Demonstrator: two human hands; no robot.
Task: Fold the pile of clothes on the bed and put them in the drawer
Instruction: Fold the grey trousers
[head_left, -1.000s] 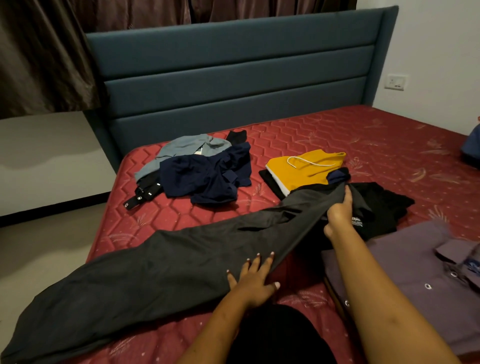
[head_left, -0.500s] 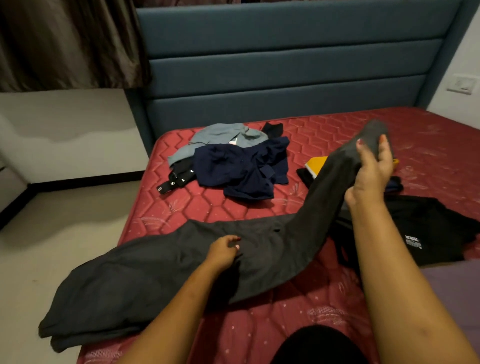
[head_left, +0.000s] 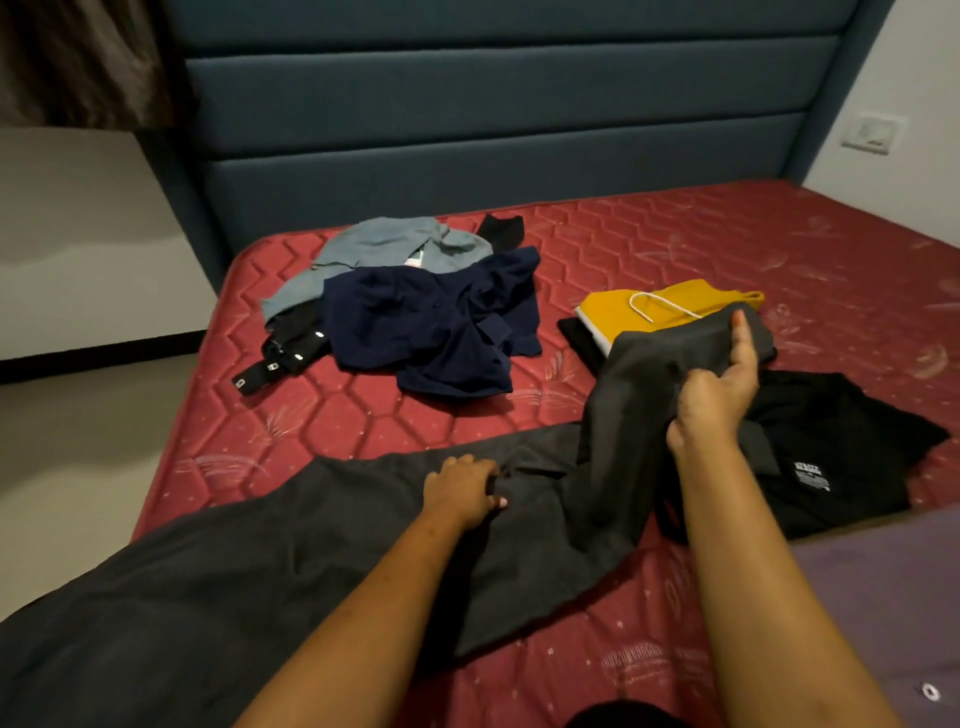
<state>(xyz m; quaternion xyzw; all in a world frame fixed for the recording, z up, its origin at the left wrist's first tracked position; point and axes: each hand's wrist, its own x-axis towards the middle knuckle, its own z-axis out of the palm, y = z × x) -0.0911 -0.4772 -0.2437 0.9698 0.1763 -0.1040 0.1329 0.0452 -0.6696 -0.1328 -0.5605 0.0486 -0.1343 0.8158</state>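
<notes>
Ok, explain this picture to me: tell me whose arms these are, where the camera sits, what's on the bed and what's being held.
No machine here: a person wears a camera on the head, so this single view looks forward and down at their own two bare arms. They are at a bed with a red mattress and a blue headboard. Loose on it lie a navy garment, a pale blue garment behind it and a black strap with metal studs. A folded yellow garment lies further right, a black shirt nearer, and a purple shirt at the near right edge. Long grey trousers stretch across the front. The left hand grips them near the middle; the right hand holds one end lifted off the bed.
</notes>
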